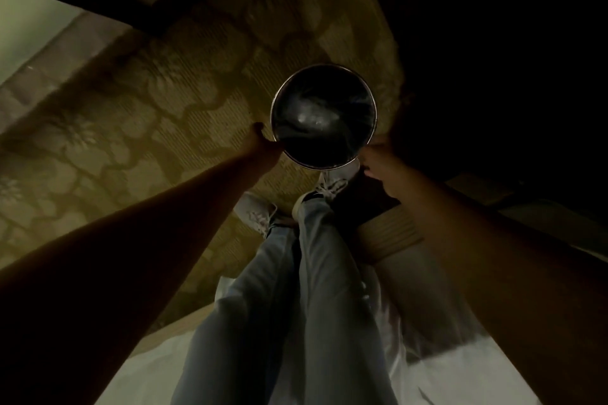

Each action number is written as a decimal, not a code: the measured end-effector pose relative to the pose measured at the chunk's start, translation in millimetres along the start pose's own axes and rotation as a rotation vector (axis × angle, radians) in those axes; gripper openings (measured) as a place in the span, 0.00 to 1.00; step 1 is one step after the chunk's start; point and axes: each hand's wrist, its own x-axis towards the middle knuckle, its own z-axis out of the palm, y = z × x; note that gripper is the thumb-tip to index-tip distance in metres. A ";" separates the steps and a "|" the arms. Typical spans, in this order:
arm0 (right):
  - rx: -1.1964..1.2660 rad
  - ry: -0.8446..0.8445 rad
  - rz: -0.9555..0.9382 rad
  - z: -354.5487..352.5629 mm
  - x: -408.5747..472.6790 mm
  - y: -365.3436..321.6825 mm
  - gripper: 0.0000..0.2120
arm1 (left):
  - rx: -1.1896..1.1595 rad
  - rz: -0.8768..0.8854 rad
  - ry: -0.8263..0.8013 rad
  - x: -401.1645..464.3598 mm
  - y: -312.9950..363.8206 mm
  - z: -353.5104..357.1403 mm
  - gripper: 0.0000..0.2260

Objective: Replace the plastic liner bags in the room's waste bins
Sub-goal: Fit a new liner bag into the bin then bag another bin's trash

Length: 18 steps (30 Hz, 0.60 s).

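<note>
A round waste bin (274, 99) with a shiny metal rim stands on the patterned carpet, seen from straight above. A thin clear liner bag (312, 117) glints dimly inside it. My left hand (265, 143) grips the bin's rim on its left side, thumb up beside the wall. On the lower right of the rim is my right hand (378, 164), fingers curled at the edge; whether it pinches the liner or only the rim is too dark to tell.
My legs in light jeans and white sneakers (332, 184) stand just below the bin. A white bed edge (460, 371) lies at the bottom right, dark furniture (493, 59) on the right, and a pale wall with skirting (39, 43) at the upper left.
</note>
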 end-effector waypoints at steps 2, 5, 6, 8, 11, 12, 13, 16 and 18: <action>-0.014 0.034 -0.017 1.2 84.1 32.8 0.32 | -0.006 0.003 0.005 23.4 -4.1 5.9 0.36; 0.065 0.027 -0.019 4.2 123.0 36.8 0.41 | -0.009 0.028 -0.030 49.0 -7.7 13.0 0.28; 0.094 0.029 -0.041 5.3 118.2 31.3 0.39 | -0.006 0.048 -0.037 57.0 -10.2 15.6 0.24; 0.114 0.041 -0.109 7.7 90.0 9.9 0.36 | 0.005 0.134 -0.048 69.1 -13.6 20.8 0.17; 0.126 0.073 -0.163 16.6 69.1 -6.8 0.39 | -0.027 0.274 -0.074 78.3 -18.7 27.5 0.14; 0.135 0.090 -0.188 19.1 70.7 -6.7 0.39 | -0.053 0.301 -0.078 80.5 -21.0 29.2 0.16; 0.144 0.115 -0.224 21.8 73.3 -5.6 0.38 | -0.075 0.309 -0.070 81.5 -23.7 30.8 0.18; 0.136 0.195 -0.293 25.9 75.5 -3.3 0.37 | -0.153 0.309 -0.026 83.0 -29.1 35.4 0.19; 0.120 0.198 -0.313 25.0 78.1 -1.1 0.38 | -0.221 0.319 -0.008 81.4 -33.8 37.1 0.17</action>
